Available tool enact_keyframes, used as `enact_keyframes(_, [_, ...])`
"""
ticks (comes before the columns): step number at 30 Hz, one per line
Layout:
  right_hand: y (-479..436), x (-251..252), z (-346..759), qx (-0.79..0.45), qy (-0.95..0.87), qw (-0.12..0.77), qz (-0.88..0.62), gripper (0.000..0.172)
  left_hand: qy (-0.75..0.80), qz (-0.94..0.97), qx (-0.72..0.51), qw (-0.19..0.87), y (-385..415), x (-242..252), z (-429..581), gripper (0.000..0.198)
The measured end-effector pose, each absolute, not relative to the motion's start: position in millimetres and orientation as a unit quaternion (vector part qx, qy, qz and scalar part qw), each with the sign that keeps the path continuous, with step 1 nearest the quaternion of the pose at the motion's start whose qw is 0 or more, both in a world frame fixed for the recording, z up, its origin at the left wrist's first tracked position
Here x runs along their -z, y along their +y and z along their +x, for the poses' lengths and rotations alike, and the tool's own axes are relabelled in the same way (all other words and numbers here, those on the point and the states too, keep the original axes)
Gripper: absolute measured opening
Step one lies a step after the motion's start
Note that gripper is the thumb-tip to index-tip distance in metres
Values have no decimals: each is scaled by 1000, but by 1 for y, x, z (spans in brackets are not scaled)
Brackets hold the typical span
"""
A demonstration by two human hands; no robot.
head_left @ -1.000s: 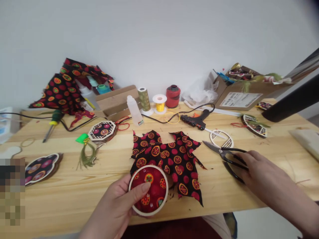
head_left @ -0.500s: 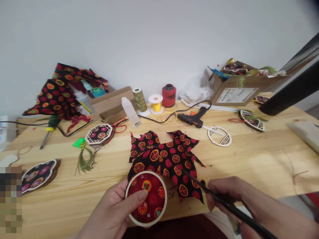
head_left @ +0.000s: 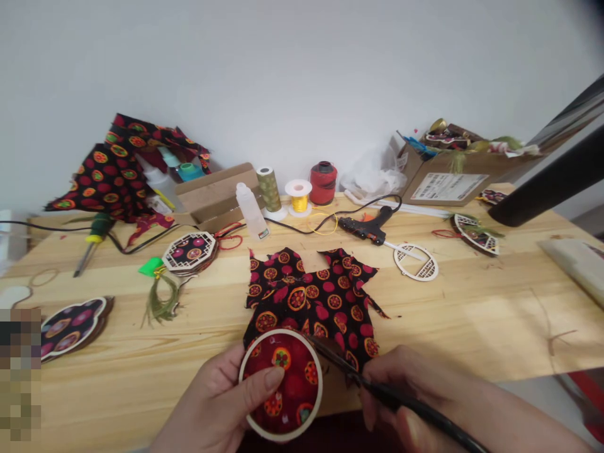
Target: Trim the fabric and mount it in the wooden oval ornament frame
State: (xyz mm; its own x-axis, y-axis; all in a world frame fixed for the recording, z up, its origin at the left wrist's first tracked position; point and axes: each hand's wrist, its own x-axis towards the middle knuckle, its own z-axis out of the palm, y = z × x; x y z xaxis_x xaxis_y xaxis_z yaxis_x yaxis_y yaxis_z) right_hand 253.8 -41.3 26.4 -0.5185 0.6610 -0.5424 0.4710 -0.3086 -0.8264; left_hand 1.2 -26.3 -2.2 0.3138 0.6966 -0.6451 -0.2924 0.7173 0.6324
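My left hand [head_left: 226,396] is closed around a round hoop-like piece [head_left: 302,390], dark red patterned fabric inside a pale wooden ring, with the thumb pressed on its front. My right hand [head_left: 415,402] grips a long, slim black tool [head_left: 406,399], whose narrow dark end reaches to the ring's upper right edge. I cannot tell its exact kind, nor whether the end touches the ring. Behind the ring, a cut piece of black fabric [head_left: 330,302] with red and orange round motifs lies on the wooden table [head_left: 189,384].
A glue gun [head_left: 368,226] rests near an oval lattice frame [head_left: 429,270]. Thread spools [head_left: 323,182], a plastic bottle [head_left: 251,211] and a cardboard box [head_left: 443,179] stand along the wall. To the left lie a screwdriver [head_left: 89,245], an octagonal ornament [head_left: 190,251] and a flower-shaped ornament [head_left: 73,327].
My right hand has brought the black tool leftward, from over the fabric to the edge of the ring. My left hand still holds the ring, slightly lower and further right in view.
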Motion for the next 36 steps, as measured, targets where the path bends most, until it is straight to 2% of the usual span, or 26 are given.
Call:
enact_keyframes(4, [-38, -23, 251, -712, -544, 59, -439, 38, 488, 205, -308, 790, -27, 2, 6, 20])
enact_keyframes(8, [-39, -21, 251, -709, -554, 87, -428, 53, 479, 209, -302, 797, -29, 4, 7, 21])
enact_keyframes(16, [-43, -16, 249, -676, -578, 116, -442, 58, 469, 228, -288, 803, -34, 12, 3, 19])
enact_keyframes(30, [-39, -22, 251, -693, -560, 88, -446, 53, 487, 264, -277, 785, -33, 5, 4, 21])
enact_keyframes(36, [-37, -27, 249, -691, -535, 77, -480, 37, 479, 283, -277, 783, -33, 5, 4, 21])
